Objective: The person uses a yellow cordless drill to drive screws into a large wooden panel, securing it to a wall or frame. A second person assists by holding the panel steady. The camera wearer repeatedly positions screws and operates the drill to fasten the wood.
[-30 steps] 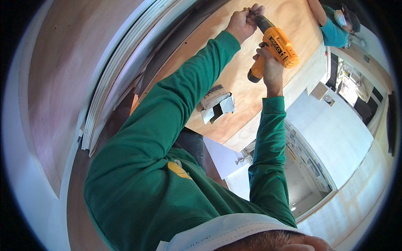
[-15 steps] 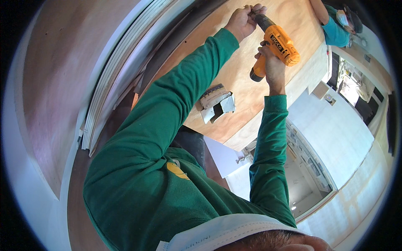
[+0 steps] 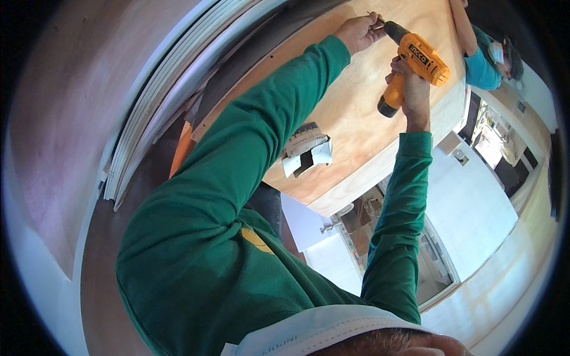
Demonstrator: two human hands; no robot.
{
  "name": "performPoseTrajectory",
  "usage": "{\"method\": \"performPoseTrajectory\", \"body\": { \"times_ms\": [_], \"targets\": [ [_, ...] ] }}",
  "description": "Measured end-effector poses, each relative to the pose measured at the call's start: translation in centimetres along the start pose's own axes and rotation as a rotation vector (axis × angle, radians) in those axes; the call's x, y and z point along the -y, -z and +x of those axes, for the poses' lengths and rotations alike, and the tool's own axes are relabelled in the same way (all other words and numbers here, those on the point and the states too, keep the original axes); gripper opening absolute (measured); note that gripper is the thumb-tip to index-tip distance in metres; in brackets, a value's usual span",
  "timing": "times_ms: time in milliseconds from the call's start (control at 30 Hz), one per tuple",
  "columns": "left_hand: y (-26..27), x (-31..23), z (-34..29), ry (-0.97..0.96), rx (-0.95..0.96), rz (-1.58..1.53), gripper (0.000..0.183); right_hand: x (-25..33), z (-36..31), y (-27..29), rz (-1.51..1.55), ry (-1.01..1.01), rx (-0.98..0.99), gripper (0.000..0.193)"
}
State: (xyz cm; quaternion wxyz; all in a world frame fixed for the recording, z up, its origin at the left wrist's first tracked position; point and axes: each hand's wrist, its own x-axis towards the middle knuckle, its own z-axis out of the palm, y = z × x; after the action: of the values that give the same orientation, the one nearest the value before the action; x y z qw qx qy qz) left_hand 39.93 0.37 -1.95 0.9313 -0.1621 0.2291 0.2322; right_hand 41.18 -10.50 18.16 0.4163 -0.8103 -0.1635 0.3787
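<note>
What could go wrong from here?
Pinched fingers: the left hand is right at the nose of the drill, gripped in the right hand; a slip or spin might nip it.

Spill: the open box on the board looks close to the left sleeve, which might knock it.

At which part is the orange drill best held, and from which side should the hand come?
Probably by the handle, from its right, as the right hand does: it juts out from the drill's body, narrow enough to wrap, while the chuck points toward the left hand.
</note>
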Motion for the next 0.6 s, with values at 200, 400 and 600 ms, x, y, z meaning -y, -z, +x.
{"method": "performPoseTrajectory", "body": {
  "times_ms": [200,400,600],
  "targets": [
    [1.1,-1.3,1.2,-0.019,0.086,0.212,0.021,2.8,3.0,1.0,-0.145,-0.021,0.101,0.030],
    [1.4,-1.2,0.4,-0.075,0.024,0.322,0.026,3.7,4.1,0.3,-0.174,-0.013,0.168,0.031],
    [1.0,-1.5,0.7,-0.074,-0.016,0.252,0.025,4.2,5.3,-0.2,-0.258,0.007,0.208,0.036]
  ]
}}
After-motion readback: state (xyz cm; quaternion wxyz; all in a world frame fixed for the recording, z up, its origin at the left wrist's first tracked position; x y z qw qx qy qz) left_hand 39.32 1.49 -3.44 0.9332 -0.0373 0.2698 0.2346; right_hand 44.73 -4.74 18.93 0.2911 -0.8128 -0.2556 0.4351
